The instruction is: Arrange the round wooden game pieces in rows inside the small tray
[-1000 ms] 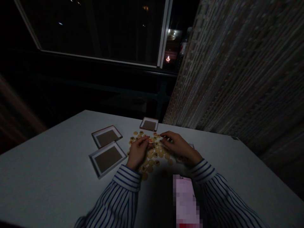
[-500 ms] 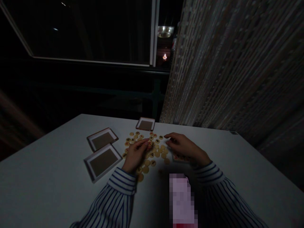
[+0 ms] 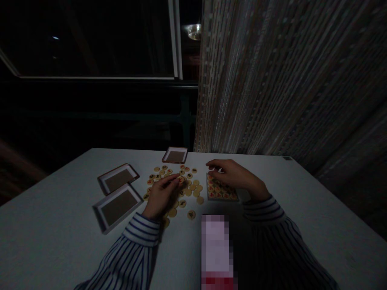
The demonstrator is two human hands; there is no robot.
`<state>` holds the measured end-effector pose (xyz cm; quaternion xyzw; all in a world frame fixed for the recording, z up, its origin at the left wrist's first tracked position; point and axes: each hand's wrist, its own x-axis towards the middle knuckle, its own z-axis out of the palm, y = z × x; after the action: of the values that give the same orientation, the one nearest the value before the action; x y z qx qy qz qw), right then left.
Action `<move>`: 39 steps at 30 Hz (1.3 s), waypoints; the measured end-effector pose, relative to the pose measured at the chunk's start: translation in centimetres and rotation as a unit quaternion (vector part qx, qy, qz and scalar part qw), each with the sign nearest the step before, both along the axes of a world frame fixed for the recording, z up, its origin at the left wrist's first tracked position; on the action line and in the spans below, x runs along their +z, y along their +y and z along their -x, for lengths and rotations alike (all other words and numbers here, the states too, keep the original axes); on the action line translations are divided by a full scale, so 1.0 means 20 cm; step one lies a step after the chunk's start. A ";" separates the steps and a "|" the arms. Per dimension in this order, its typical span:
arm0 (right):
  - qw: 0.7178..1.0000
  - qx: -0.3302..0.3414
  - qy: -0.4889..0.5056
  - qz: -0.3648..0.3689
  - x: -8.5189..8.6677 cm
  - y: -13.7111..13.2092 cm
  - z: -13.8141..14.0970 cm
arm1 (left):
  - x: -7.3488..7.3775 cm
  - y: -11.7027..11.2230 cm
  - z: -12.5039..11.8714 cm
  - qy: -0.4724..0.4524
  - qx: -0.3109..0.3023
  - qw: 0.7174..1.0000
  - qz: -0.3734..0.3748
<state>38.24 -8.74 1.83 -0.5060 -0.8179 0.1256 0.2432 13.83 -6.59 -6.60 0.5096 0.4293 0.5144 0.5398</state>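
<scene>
My left hand [image 3: 160,195] is closed, its thumb and fingertips pinching a round Chinese chess piece [image 3: 180,179] with a red character. Below it, many loose pale wooden chess pieces [image 3: 172,212] lie scattered on the white table, some showing red or black characters, others blank side up. My right hand [image 3: 234,177] hovers over a shallow box [image 3: 223,199] at the right, thumb and index finger apart, with no piece visible between them. Rows of red-character pieces [image 3: 219,189] fill the visible part of that box; the hand covers its far right part.
Two shallow trays, one brown-edged [image 3: 118,181] and one white-rimmed [image 3: 117,206], lie at the left, touching. Another small tray [image 3: 174,156] sits near the table's far edge. A pixelated pinkish object [image 3: 215,245] is in front. A bead curtain [image 3: 242,80] hangs behind the table [image 3: 54,225].
My view has swung to the right, so the table things appear further left. My right hand is now above the box of pieces, more of which shows. My left hand still holds its piece.
</scene>
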 end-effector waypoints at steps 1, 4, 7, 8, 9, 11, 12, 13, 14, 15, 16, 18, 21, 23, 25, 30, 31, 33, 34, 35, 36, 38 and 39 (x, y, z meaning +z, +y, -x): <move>1.000 0.000 -0.001 -0.001 0.01 -0.01 -0.01 | 0.00 0.00 -0.01 0.014 0.000 1.000 -0.006; 1.000 -0.002 -0.008 -0.002 0.02 -0.02 -0.02 | 0.02 0.01 -0.04 0.063 -0.002 0.998 -0.028; 1.000 -0.008 -0.017 -0.001 0.02 -0.02 -0.03 | 0.06 0.02 -0.08 0.117 -0.016 0.992 -0.045; 1.000 -0.012 -0.021 -0.002 0.02 -0.02 -0.03 | 0.08 0.03 -0.10 0.127 -0.019 0.990 -0.050; 1.000 -0.016 -0.024 -0.003 0.02 -0.02 -0.04 | 0.09 0.03 -0.11 0.131 -0.025 0.990 -0.055; 0.999 -0.024 -0.032 -0.005 0.02 -0.02 -0.05 | 0.12 0.05 -0.15 0.127 -0.036 0.989 -0.067; 0.999 -0.028 -0.034 -0.007 0.02 -0.02 -0.06 | 0.14 0.05 -0.17 0.122 -0.047 0.989 -0.067; 0.999 -0.030 -0.035 -0.008 0.01 -0.02 -0.06 | 0.15 0.06 -0.19 0.112 -0.052 0.990 -0.062; 0.999 -0.031 -0.035 -0.008 0.01 -0.02 -0.07 | 0.17 0.06 -0.21 0.099 -0.055 0.992 -0.050; 0.999 -0.032 -0.036 -0.008 0.01 -0.02 -0.07 | 0.18 0.07 -0.23 0.089 -0.061 0.994 -0.033; 0.999 -0.033 -0.037 -0.008 0.00 -0.01 -0.08 | 0.20 0.07 -0.25 0.075 -0.066 0.995 -0.018; 0.999 -0.034 -0.040 -0.011 0.00 -0.01 -0.08 | 0.22 0.08 -0.30 0.050 -0.072 0.996 0.004; 0.998 -0.034 -0.044 -0.015 0.00 0.00 -0.08 | 0.25 0.11 -0.36 0.032 -0.080 0.996 0.011; 0.998 -0.036 -0.046 -0.014 -0.01 0.00 -0.09 | 0.27 0.13 -0.40 0.021 -0.083 0.996 0.012; 0.998 -0.043 -0.045 -0.012 0.00 0.00 -0.09 | 0.27 0.14 -0.42 0.015 -0.086 0.996 0.009; 0.997 -0.069 -0.042 -0.015 0.00 0.00 -0.08 | 0.25 0.17 -0.46 0.026 -0.099 0.995 -0.020; 0.996 -0.071 -0.042 -0.016 -0.01 0.01 -0.08 | 0.24 0.18 -0.46 0.031 -0.100 0.994 -0.024; 0.997 -0.070 -0.040 -0.018 -0.01 0.02 -0.08 | 0.22 0.19 -0.46 0.037 -0.100 0.994 -0.028; 0.997 -0.068 -0.040 -0.020 -0.02 0.03 -0.08 | 0.21 0.20 -0.46 0.040 -0.099 0.994 -0.029; 0.997 -0.064 -0.040 -0.023 -0.02 0.03 -0.08 | 0.20 0.20 -0.46 0.043 -0.099 0.994 -0.030; 0.997 -0.062 -0.041 -0.027 -0.03 0.04 -0.08 | 0.19 0.21 -0.47 0.046 -0.099 0.994 -0.030; 0.997 -0.056 -0.046 -0.030 -0.03 0.07 -0.09 | 0.19 0.21 -0.47 0.047 -0.100 0.993 -0.031; 0.997 -0.052 -0.050 -0.029 -0.03 0.08 -0.09 | 0.18 0.21 -0.47 0.046 -0.098 0.994 -0.031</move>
<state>39.98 -7.22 1.20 -0.5462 -0.8048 0.0635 0.2232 23.29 -2.32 -2.91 0.5892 0.3853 0.4479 0.5511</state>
